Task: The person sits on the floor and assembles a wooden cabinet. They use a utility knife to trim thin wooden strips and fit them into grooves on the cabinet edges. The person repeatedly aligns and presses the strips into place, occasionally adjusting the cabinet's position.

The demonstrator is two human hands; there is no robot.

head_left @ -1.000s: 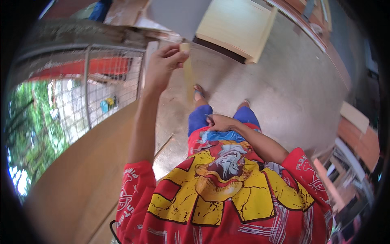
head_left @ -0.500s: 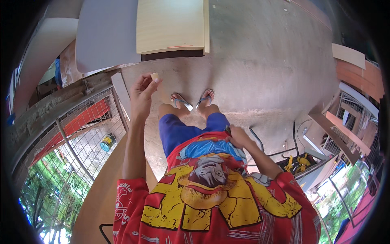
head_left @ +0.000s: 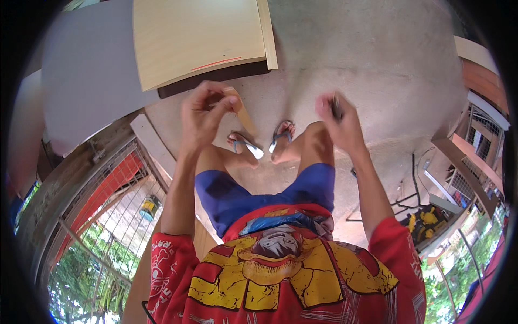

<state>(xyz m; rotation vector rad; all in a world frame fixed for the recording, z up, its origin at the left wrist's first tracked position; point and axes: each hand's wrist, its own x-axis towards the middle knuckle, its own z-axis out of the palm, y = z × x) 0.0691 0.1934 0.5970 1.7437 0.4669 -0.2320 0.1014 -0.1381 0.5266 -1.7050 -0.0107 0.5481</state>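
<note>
Between thumb and fingers, my left hand (head_left: 202, 121) pinches a narrow tan strip (head_left: 245, 117), which looks like edge banding and slants down over my left foot. Raised on the other side, my right hand (head_left: 345, 121) is closed around a small dark object (head_left: 337, 107). Motion blur hides what kind it is. The two hands are apart. Just beyond the left hand lies a pale wood-grain panel (head_left: 199, 35) with a red line near its front edge and a lighter strip along its right side.
A grey tabletop (head_left: 86, 70) extends left of the panel. Wire mesh fencing (head_left: 116, 216) runs along the left. At the lower right are a tray with yellow-and-black tools (head_left: 426, 221) and black metal bars (head_left: 413, 183). Wooden boards (head_left: 480, 89) stand at the far right.
My right hand has risen from my waist to in front of me, with the dark object in it. The left hand has moved slightly right, and more of its strip now shows.
</note>
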